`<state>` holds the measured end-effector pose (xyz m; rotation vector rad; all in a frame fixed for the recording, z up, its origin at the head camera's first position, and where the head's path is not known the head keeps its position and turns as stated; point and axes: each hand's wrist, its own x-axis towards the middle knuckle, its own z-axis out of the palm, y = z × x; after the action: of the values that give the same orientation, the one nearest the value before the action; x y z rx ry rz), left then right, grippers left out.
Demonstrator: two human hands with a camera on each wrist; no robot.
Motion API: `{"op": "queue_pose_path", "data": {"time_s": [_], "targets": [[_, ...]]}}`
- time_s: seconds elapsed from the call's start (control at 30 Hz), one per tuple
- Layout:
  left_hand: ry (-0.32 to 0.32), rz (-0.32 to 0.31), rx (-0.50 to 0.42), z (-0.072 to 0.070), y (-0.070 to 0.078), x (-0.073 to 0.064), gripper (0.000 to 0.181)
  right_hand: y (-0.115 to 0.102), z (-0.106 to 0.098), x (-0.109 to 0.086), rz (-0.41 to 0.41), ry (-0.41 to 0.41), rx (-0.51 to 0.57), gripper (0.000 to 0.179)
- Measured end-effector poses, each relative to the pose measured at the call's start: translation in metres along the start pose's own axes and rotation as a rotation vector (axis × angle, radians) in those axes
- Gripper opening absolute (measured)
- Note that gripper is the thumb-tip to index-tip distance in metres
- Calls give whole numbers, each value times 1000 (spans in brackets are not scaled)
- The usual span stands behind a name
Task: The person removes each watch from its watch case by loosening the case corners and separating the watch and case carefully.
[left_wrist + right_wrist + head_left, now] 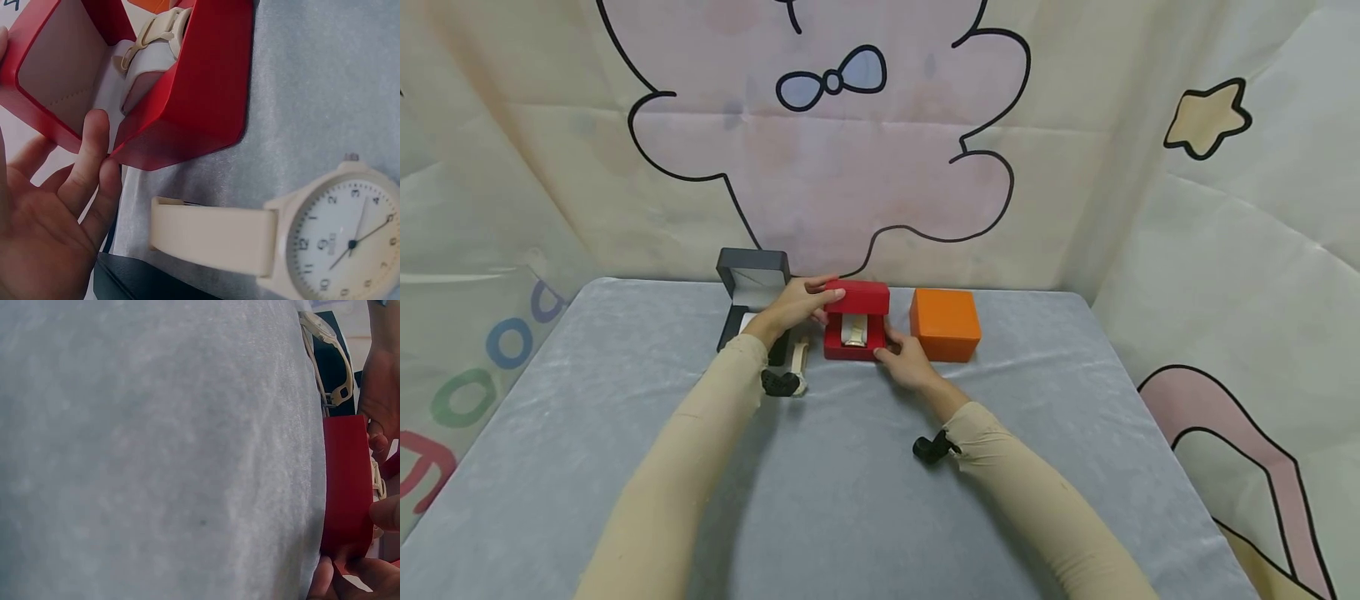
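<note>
A red watch box (pixel 855 353) stands near the back of the table, its lid (pixel 859 297) raised. Inside it, a cream-strapped watch (pixel 156 31) is wrapped round a white cushion. My left hand (pixel 786 310) holds the lid at its left side, with fingertips at the edge in the left wrist view. At the lower right corner of the box, my right hand (pixel 910 363) grips the base, thumb (pixel 386 512) on the front rim and fingers round the side. A second cream watch (pixel 215 237) lies on the table just left of the red box, below my left wrist.
Behind my left hand, a dark grey watch box (pixel 754 260) stands with its lid up and pale lining showing. An orange box (pixel 946 325) sits close to the right of my right hand. Printed cloth hangs behind the grey-blue covered table (pixel 842 500).
</note>
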<state>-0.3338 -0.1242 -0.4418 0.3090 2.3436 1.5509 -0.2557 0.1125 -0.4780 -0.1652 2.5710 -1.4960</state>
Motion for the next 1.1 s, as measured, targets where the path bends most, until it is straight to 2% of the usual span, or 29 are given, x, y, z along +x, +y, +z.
{"op": "queue_pose_path", "data": {"time_s": [0.33,0.5,0.73,0.87,1.1], "targets": [[19,4,-26,2,2,-1,74,-1,1,-1,-1,12,28,60],[30,-20,-69,4,5,0,77,0,2,-2,-1,14,39,60],[58,-50,-84,7,9,4,77,-1,1,-3,3,11,46,60],[75,-73,-110,8,14,6,77,0,1,-2,8,11,47,60],[72,-158,-126,8,22,9,81,0,2,-3,14,7,39,62]]}}
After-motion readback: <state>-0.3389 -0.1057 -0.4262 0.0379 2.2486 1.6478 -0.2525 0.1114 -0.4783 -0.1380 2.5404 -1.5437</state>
